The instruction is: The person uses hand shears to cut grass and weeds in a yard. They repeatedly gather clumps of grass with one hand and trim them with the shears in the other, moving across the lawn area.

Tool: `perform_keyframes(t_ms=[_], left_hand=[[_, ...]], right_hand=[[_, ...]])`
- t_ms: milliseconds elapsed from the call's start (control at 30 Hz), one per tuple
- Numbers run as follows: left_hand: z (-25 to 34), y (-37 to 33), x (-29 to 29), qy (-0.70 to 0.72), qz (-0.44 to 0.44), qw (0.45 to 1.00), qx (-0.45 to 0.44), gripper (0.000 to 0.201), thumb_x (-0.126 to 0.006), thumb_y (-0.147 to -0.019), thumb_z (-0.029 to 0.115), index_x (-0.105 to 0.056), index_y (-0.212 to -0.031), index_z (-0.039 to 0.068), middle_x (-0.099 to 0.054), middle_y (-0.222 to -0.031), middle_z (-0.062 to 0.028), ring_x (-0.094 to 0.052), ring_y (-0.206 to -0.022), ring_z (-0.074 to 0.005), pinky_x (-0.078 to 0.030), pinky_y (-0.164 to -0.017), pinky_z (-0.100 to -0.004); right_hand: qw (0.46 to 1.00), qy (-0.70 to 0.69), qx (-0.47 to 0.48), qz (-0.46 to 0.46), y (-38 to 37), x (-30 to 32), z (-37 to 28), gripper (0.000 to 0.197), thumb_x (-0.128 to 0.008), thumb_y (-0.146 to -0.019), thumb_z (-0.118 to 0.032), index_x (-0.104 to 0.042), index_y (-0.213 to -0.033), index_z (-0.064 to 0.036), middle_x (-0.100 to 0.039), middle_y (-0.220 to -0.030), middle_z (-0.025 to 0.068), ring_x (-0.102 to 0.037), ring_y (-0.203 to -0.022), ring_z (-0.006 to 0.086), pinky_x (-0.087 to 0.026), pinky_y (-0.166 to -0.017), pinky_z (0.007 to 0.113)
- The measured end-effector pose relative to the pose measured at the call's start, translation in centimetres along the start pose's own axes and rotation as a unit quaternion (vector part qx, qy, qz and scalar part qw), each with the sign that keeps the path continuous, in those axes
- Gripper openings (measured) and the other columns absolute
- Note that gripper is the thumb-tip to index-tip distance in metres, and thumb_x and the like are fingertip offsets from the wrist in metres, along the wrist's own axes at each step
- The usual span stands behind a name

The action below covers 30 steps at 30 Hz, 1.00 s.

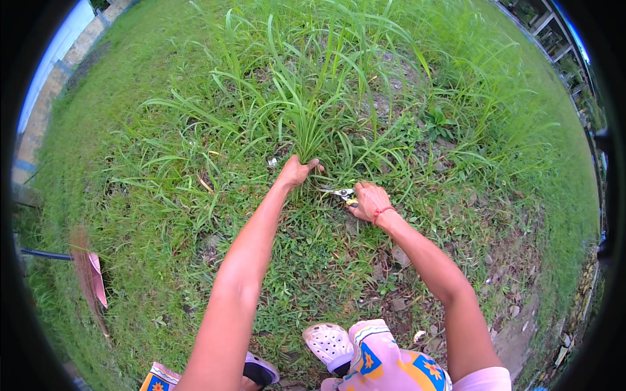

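A clump of tall green grass [309, 133] is gathered in my left hand [297, 172], its blades fanning upward above the fist. Just to the right and slightly nearer, my right hand [372, 200] grips a pair of pruning shears [345, 194] with yellow-edged handles. The metal blades point left, toward the base of the clump below my left hand. Grass partly hides the blade tips, so I cannot tell whether they touch the stems. A red band circles my right wrist.
Low weeds and stones [401, 255] cover the ground around. A broom [85, 274] and a pink dustpan [98, 279] lie at the far left. My light clogs [328, 344] stand at the lower edge. A wall [49, 98] runs along the upper left.
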<state>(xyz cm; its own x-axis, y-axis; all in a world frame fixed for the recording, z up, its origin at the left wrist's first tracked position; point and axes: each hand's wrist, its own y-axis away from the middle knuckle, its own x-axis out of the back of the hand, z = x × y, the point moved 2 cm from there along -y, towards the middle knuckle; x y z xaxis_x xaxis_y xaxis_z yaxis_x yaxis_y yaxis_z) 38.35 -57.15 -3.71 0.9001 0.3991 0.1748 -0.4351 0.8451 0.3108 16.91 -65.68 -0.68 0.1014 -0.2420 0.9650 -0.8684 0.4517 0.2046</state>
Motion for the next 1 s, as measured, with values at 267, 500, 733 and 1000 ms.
perform_keyframes(t_ms=[267,500,733,1000], left_hand=[[1.0,0.7,-1.1,-0.031,0.014,0.999,0.037,0.017,-0.062,-0.089,0.014,-0.063,-0.099,0.001,-0.069,-0.082,-0.0068,-0.059,-0.075,-0.0153,-0.047,-0.075,-0.0332],[0.9,-1.4,2.3,-0.198,0.058,0.978,0.019,0.034,-0.069,-0.083,0.022,-0.061,-0.109,0.001,-0.069,-0.095,-0.0111,-0.063,-0.083,-0.0202,-0.048,-0.079,-0.0353],[0.7,-1.8,-4.1,-0.311,0.105,0.933,-0.145,0.053,-0.081,-0.065,0.033,-0.065,-0.107,0.004,-0.067,-0.102,-0.0175,-0.063,-0.097,-0.0315,-0.047,-0.088,-0.0393],[0.9,-2.3,-4.4,-0.179,0.095,0.979,-0.026,0.036,-0.079,-0.069,0.026,-0.070,-0.099,0.008,-0.069,-0.087,-0.0159,-0.067,-0.083,-0.0297,-0.051,-0.075,-0.0393]], right_hand=[[0.998,0.028,0.030,0.041,-3.9,-1.0,-3.9,0.055,-0.072,-0.068,-0.039,-0.057,-0.104,-0.0003,-0.058,-0.104,0.0154,-0.057,-0.101,0.0296,-0.046,-0.087,0.045],[0.997,-0.061,0.040,0.019,-0.5,1.3,-5.7,0.055,-0.073,-0.066,-0.040,-0.057,-0.104,-0.0025,-0.058,-0.099,0.0157,-0.058,-0.096,0.0295,-0.046,-0.080,0.046],[0.985,0.094,-0.132,0.051,1.4,2.9,2.1,0.060,-0.072,-0.064,-0.047,-0.056,-0.109,-0.0096,-0.051,-0.108,0.0148,-0.049,-0.103,0.0295,-0.036,-0.082,0.049],[0.989,0.113,-0.077,0.061,-4.6,-0.4,-0.1,0.059,-0.071,-0.067,-0.046,-0.059,-0.108,-0.0057,-0.055,-0.107,0.0131,-0.053,-0.105,0.0284,-0.041,-0.084,0.048]])
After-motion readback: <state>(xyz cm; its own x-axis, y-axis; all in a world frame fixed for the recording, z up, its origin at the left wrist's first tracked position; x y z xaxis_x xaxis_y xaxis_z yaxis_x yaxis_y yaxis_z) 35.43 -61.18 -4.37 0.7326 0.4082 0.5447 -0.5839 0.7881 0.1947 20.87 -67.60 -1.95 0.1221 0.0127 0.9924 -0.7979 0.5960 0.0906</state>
